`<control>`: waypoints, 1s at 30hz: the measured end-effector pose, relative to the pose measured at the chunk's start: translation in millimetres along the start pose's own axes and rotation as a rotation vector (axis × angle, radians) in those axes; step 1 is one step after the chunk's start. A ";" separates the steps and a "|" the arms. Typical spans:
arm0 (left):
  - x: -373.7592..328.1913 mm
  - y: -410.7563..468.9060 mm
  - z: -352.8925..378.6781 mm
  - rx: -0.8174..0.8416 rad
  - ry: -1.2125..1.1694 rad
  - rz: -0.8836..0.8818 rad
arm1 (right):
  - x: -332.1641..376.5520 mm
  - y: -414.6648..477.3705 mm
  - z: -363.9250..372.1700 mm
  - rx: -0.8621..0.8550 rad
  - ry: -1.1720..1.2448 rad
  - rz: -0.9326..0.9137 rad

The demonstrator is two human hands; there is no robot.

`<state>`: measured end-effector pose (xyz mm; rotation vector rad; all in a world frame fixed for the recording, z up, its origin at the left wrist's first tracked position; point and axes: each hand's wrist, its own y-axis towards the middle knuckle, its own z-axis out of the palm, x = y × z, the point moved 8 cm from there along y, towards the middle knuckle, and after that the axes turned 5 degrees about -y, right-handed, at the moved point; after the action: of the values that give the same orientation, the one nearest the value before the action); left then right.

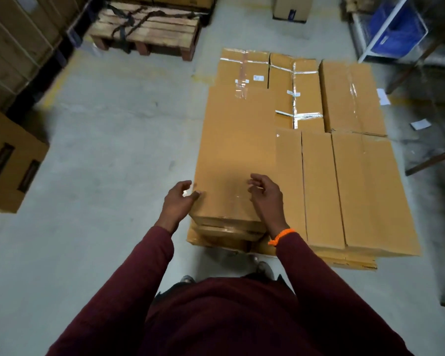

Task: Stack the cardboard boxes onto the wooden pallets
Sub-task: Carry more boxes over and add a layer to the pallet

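A long brown cardboard box (238, 147) lies on top of a stack of flat boxes, on the stack's left side. My left hand (178, 201) is at its near left corner, fingers curled and apart, touching or almost touching the edge. My right hand (265, 195) hovers over the near right part of the box top, fingers apart, an orange band on the wrist. More taped boxes (350, 160) fill the layer to the right and behind. The pallet under the stack is hidden.
An empty wooden pallet (149, 29) with a black strap lies at the far left. Stacked cartons (13, 160) stand along the left wall. A blue crate on a white rack (398, 27) is at the far right, a box (292, 9) at the back. Grey floor lies between.
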<state>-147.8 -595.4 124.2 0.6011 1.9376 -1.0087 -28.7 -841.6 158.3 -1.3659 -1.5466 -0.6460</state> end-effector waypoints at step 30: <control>45.6 132.0 -672.8 -0.664 -0.494 -0.052 | 414.6 57.4 728.6 0.831 -0.143 -0.355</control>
<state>-389.1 37.1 241.9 -0.0755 1.6947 -0.4273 -166.0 -14.3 210.6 -0.5231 -1.8881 -0.0605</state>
